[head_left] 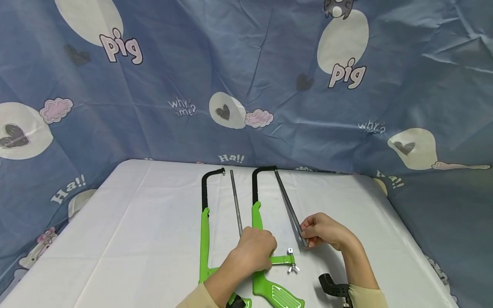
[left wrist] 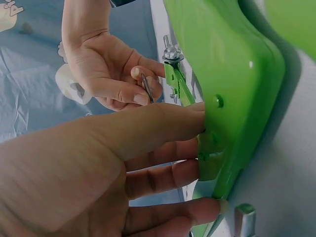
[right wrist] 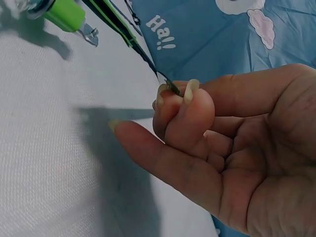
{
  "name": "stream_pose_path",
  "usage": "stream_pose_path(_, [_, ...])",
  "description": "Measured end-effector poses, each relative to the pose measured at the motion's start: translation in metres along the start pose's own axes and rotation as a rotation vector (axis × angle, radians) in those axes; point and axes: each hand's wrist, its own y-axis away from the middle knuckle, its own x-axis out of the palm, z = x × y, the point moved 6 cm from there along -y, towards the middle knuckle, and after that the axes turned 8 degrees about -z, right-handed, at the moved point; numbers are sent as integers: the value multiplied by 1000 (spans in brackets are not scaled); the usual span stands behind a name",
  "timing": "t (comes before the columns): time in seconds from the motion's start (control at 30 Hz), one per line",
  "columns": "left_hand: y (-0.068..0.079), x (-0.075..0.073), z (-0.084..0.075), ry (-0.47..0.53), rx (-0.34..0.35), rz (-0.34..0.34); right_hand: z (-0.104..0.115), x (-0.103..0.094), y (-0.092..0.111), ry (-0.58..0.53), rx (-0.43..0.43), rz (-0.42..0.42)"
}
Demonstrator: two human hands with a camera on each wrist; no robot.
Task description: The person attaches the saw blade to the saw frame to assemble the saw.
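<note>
Fingers (right wrist: pixel 190 118) of right hand (head_left: pixel 325 231) pinched tight on near end of dark blade (head_left: pixel 289 203); its far end at green saw frame's (head_left: pixel 257 217) black tip. Left hand (head_left: pixel 255 250) grips frame, fingers curled. Second blade (head_left: pixel 236 203) left of frame, on worktop (head_left: pixel 135 244).

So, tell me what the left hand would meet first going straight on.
Past the green-and-black hacksaw frame it grips, the left hand would likely meet the slender dark-grey metal strip pinched in the right hand; relative height is unclear.
</note>
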Motion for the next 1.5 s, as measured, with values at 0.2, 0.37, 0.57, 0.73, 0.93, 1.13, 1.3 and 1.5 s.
stream_pose_path(0.2, [0, 1, 1, -3, 1, 8, -1, 4, 0, -15, -1, 25])
stream_pose_path(0.37, [-2, 1, 1, -4, 1, 17, 1, 7, -1, -23, -5, 39])
stream_pose_path(0.57, [-1, 1, 1, 1, -3, 23, 2, 12, -1, -7, 1, 49])
stream_pose_path(0.73, [-2, 3, 2, -9, -2, 14, 3, 15, -3, 18, 3, 40])
stream_pose_path(0.93, [-5, 4, 3, -10, 6, 23, 6, 18, -6, 52, -7, 48])
stream_pose_path(1.13, [-10, 5, 6, -3, 3, 43, 9, 21, -12, 82, -15, 54])
stream_pose_path(1.3, [-11, 5, 8, 13, -4, 62, 10, 24, -15, 97, -16, 53])
stream_pose_path(1.5, [-11, 7, 8, 29, -9, 78, 6, 27, -16, 140, -11, 46])
